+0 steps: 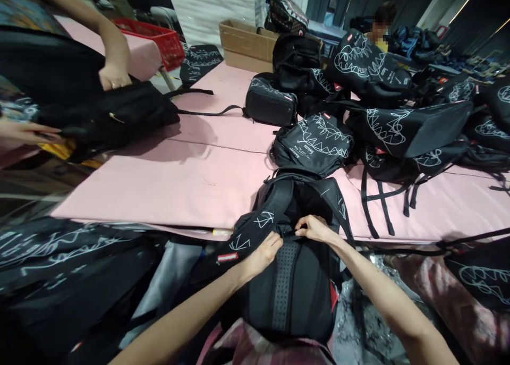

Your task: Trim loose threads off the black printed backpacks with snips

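A black backpack [311,296] lies with its padded back panel up, partly over the front edge of the pink table and against my body. White scribble drawings and a small red label mark its shoulder straps. My left hand [265,253] is closed on black fabric near the top of the back panel, left of centre. Close by on the right, my right hand [313,228] has its thumb and finger pinched together at the same upper part. What exactly sits between those fingertips is too small to make out.
The pink table [191,179] carries a heap of black printed backpacks [398,126] at the right and a small black bag [271,98]. At the left another person's hand [115,78] works on a black bag [135,115]. Behind are a cardboard box [247,43] and a red crate [165,43].
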A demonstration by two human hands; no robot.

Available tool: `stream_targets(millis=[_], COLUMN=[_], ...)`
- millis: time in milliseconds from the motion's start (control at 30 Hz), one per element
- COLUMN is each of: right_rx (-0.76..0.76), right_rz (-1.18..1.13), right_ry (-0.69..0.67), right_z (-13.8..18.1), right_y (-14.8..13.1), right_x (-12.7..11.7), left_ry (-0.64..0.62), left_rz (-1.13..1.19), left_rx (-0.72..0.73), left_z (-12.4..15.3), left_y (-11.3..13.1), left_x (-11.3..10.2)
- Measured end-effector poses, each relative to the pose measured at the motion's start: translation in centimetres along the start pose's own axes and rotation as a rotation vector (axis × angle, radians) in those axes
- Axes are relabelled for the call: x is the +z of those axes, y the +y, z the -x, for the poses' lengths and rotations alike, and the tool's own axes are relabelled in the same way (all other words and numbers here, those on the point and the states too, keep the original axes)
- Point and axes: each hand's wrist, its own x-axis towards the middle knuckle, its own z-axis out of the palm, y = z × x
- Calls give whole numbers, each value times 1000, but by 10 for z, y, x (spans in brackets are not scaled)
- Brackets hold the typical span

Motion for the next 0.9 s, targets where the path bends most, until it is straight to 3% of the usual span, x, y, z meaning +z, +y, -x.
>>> stream_targets(millis=[200,333,433,533,700,900], right_rx=[50,47,29,17,12,8], right_rz=[-190,-255,-279,-283,-260,-173], right_ry=[65,116,141,148,155,175], right_z=[-1,-3,-6,-7,-2,12], right_y=[13,19,22,24,25,19], right_x=[14,21,22,20,17,6], left_ry=[66,65,-105,-341,-483,-618], left_rz=[57,152,235,282,234,131], left_rx=[-64,-227,-346,-349,-399,-426], left_z=[-2,-17,-45,-78,-111,-123], left_y=[7,7,1,-9,-15,-12], left_x=[0,-9,-26,-42,-48,-38])
